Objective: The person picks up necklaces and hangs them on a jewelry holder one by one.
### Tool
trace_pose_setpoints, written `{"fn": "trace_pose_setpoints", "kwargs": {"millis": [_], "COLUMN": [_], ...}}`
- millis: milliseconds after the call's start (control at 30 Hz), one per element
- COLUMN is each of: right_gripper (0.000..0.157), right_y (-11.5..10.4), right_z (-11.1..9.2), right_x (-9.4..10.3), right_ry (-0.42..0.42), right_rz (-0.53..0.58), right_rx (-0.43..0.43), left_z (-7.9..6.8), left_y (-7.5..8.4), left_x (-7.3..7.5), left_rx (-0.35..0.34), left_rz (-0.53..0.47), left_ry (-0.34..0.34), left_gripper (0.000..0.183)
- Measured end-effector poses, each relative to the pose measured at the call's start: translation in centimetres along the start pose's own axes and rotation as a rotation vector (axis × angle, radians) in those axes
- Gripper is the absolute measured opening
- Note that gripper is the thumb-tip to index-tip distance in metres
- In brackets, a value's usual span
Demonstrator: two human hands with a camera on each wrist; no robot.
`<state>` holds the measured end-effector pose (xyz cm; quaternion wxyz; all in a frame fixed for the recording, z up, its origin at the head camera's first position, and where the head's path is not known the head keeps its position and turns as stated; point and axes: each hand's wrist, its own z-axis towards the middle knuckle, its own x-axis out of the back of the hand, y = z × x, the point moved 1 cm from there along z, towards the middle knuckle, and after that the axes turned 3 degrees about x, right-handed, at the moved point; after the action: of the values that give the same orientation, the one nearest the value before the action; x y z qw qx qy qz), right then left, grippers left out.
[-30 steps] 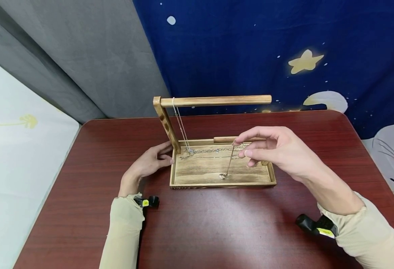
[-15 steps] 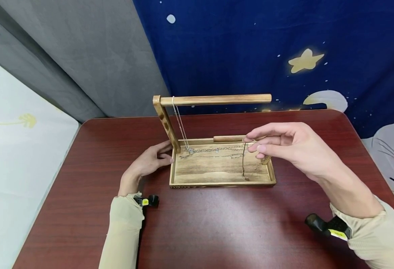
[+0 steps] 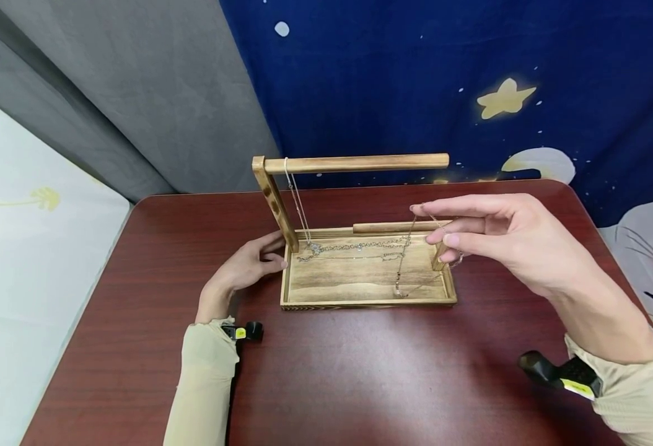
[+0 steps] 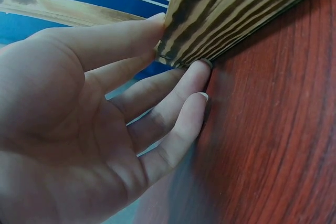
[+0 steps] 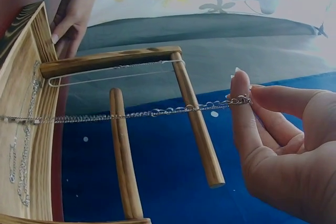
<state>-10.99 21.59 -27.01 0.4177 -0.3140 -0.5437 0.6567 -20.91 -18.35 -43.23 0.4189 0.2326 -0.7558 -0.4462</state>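
Observation:
A wooden jewelry stand (image 3: 360, 304) has a shallow tray, a tall left post (image 3: 274, 204) and a top bar (image 3: 354, 164). My left hand (image 3: 246, 267) grips the tray's left end, thumb and fingertips at its corner in the left wrist view. Over the stand's right end, my right hand (image 3: 496, 229) pinches a silver-coloured necklace (image 5: 131, 115) between thumb and index finger. Its chain hangs down into the tray. One necklace (image 3: 300, 207) drapes over the bar's left end. Further chains (image 3: 349, 249) lie along the back of the tray.
A lower wooden bar (image 3: 382, 228) runs along the stand's back right, beside a short post (image 3: 439, 257). The stand sits on a reddish-brown table (image 3: 360, 371). A blue curtain (image 3: 360, 74) hangs behind it, with a grey one (image 3: 137, 93) at the left.
My right hand has moved right and slightly up with the necklace, and the chain has spread into a wider loop. My left hand stays at the tray's end.

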Motion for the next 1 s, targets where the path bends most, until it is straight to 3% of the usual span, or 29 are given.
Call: {"fn": "trace_pose_setpoints", "kwargs": {"millis": [333, 567, 700, 867, 1000], "right_gripper": [0.043, 0.045, 0.049, 0.053, 0.057], "right_y": [-0.4, -0.7, -0.6, -0.7, -0.9], "right_z": [-0.9, -1.7, -2.0, -2.4, -2.6], "right_x": [1.3, 2.1, 2.7, 3.4, 4.1], "right_ry": [0.007, 0.075, 0.045, 0.037, 0.062], "right_rz": [0.062, 0.016, 0.095, 0.112, 0.053], "right_rx": [0.049, 0.069, 0.107, 0.100, 0.064], "left_z": [0.1, 0.1, 0.1, 0.1, 0.1], "left_y": [0.1, 0.1, 0.1, 0.1, 0.0], "left_x": [0.0, 0.0, 0.0, 0.0, 0.0], "left_rx": [0.006, 0.010, 0.011, 0.015, 0.017], "left_rz": [-0.002, -0.018, -0.025, -0.020, -0.014], "left_ry": [-0.002, -0.002, 0.001, 0.008, 0.011], "left_gripper": [0.072, 0.072, 0.072, 0.072, 0.072]}}
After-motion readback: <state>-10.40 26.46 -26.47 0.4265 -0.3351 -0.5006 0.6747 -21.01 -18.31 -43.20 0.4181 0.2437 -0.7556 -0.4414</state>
